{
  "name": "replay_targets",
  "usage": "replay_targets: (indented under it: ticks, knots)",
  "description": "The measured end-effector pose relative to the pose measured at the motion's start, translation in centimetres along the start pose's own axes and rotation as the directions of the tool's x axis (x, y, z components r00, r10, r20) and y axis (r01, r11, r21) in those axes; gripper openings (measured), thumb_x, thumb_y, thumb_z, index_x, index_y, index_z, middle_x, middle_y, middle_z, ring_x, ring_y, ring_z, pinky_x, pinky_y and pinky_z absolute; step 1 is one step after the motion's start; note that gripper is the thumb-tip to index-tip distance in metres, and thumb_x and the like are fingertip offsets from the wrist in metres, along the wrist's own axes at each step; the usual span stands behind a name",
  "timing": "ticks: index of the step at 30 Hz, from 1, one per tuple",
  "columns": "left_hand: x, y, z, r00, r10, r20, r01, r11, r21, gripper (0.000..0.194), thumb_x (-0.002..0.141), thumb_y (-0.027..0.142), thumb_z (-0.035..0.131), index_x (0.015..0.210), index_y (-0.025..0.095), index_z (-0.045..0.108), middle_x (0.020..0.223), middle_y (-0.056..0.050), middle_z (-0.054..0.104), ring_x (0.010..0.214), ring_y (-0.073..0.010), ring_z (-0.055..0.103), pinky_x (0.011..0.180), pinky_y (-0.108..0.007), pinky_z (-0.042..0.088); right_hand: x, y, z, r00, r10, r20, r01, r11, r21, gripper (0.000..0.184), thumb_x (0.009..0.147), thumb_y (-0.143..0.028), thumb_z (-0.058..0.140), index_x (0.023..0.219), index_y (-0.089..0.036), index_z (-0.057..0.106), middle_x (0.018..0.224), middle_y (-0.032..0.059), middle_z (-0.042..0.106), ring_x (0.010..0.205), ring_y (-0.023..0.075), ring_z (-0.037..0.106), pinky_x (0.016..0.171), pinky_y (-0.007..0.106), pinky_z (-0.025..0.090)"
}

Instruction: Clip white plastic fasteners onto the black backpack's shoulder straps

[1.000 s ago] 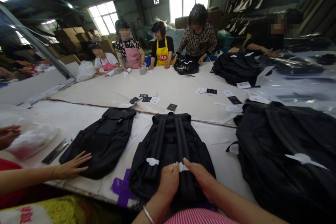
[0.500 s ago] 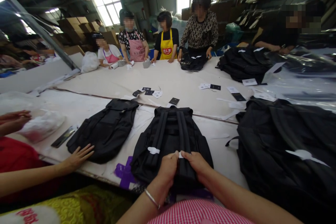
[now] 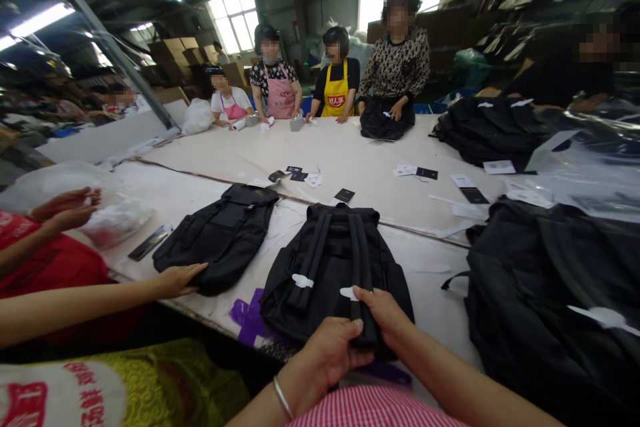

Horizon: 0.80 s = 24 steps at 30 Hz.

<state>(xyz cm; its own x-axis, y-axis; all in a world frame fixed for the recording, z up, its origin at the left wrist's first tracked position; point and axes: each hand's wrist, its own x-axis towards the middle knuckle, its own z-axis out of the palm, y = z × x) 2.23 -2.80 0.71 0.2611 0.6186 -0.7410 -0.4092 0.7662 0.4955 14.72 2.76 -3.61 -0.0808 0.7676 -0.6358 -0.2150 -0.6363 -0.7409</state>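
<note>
A black backpack (image 3: 333, 280) lies in front of me with its shoulder straps facing up. White tabs are wrapped on both straps, a left tab (image 3: 303, 280) and a right tab (image 3: 347, 293). My right hand (image 3: 385, 317) grips the right strap, its thumb beside the right tab and its fingers partly hidden. At the pack's lower edge, my left hand (image 3: 333, 350) has its thumb apart from its fingers, and I see nothing held between them.
A co-worker's hand (image 3: 183, 280) touches a second backpack (image 3: 215, 233) on the left. More backpacks (image 3: 545, 280) lie to the right. Hang tags (image 3: 345, 195) are scattered on the table (image 3: 300, 140). Purple tape (image 3: 250, 317) marks the near edge. Several people stand across.
My left hand has left the tab and moved down to the pack's lower edge, its thumb now apart. My right hand stays on the right strap. The view has shifted a little left.
</note>
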Motion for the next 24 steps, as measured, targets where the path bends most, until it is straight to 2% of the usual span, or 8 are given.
replay_targets:
  ticks: [2,6,11,15,17,19,22,24]
  knots:
    - [0.3,-0.7,-0.2,0.997,0.052,-0.053,-0.050,0.998,0.035,0.012,0.072,0.012,0.060,0.084,0.009,0.064,0.075,-0.007,0.065,0.068,-0.0181,0.064,0.068,-0.034,0.053,-0.1,0.5,-0.3,0.995,-0.098,-0.008,0.096,0.982,-0.162,0.024,0.080,-0.035,0.070,0.084,-0.012,0.067,0.079,0.0080,0.070,0.074,0.0217,0.065,0.064,0.029,0.050]
    - [1.0,-1.9,-0.6,0.992,0.109,-0.058,-0.107,0.994,0.039,0.021,0.070,0.006,0.055,0.088,0.008,0.065,0.078,-0.009,0.065,0.070,-0.0186,0.064,0.070,-0.036,0.052,-0.1,1.1,-1.0,0.974,-0.228,-0.002,0.198,0.849,-0.489,0.039,0.078,-0.053,0.062,0.075,-0.014,0.066,0.076,0.0085,0.069,0.077,0.0247,0.064,0.065,0.032,0.047]
    - [1.2,-2.3,-0.6,0.986,0.155,-0.063,-0.152,0.987,0.044,0.021,0.070,0.008,0.055,0.089,0.008,0.064,0.076,-0.007,0.064,0.069,-0.0186,0.064,0.073,-0.039,0.054,-0.2,1.2,-0.9,0.968,-0.250,-0.005,0.213,0.834,-0.509,0.049,0.072,-0.064,0.058,0.078,-0.015,0.066,0.078,0.0096,0.070,0.078,0.0266,0.064,0.066,0.033,0.047]
    - [1.2,-2.0,-0.7,0.968,0.241,-0.075,-0.216,0.944,0.251,0.016,0.076,0.016,0.054,0.088,0.010,0.063,0.075,-0.006,0.064,0.066,-0.0178,0.063,0.067,-0.035,0.054,0.1,1.1,-0.4,0.960,-0.275,-0.055,0.206,0.823,-0.529,0.049,0.072,-0.064,0.056,0.076,-0.016,0.065,0.075,0.0100,0.069,0.077,0.0272,0.064,0.064,0.033,0.047]
    - [1.3,-1.8,-1.2,0.945,0.321,-0.061,-0.265,0.862,0.432,0.012,0.078,0.021,0.054,0.081,0.012,0.061,0.070,-0.004,0.061,0.061,-0.0165,0.061,0.058,-0.030,0.050,0.5,1.2,-0.3,0.943,-0.319,-0.089,0.197,0.755,-0.626,0.045,0.076,-0.061,0.053,0.072,-0.017,0.062,0.072,0.0099,0.068,0.075,0.0271,0.064,0.065,0.034,0.046]
    - [1.2,-1.5,-2.0,0.936,0.352,0.007,-0.275,0.719,0.638,0.016,0.080,0.028,0.055,0.073,0.014,0.059,0.061,-0.001,0.058,0.054,-0.0162,0.059,0.050,-0.026,0.043,0.9,1.5,-0.5,0.937,-0.341,-0.071,0.192,0.674,-0.713,0.040,0.081,-0.056,0.051,0.072,-0.018,0.061,0.072,0.0102,0.068,0.074,0.0268,0.065,0.066,0.034,0.046]
    - [0.7,0.5,-4.0,0.914,0.363,0.180,-0.331,0.412,0.849,0.030,0.085,0.039,0.051,0.068,0.016,0.062,0.059,-0.003,0.061,0.056,-0.0179,0.061,0.052,-0.027,0.042,1.3,1.8,-1.2,0.948,-0.318,0.022,0.190,0.509,-0.840,0.039,0.088,-0.051,0.049,0.075,-0.017,0.062,0.078,0.0131,0.070,0.079,0.0280,0.066,0.069,0.034,0.046]
    - [0.2,2.9,-5.8,0.841,0.500,0.209,-0.352,0.211,0.912,0.029,0.088,0.038,0.049,0.077,0.018,0.067,0.072,-0.005,0.067,0.070,-0.0194,0.064,0.065,-0.030,0.047,1.1,1.7,-1.6,0.951,-0.304,0.053,0.164,0.349,-0.923,0.043,0.093,-0.051,0.045,0.076,-0.014,0.062,0.080,0.0164,0.069,0.084,0.0304,0.066,0.073,0.036,0.046]
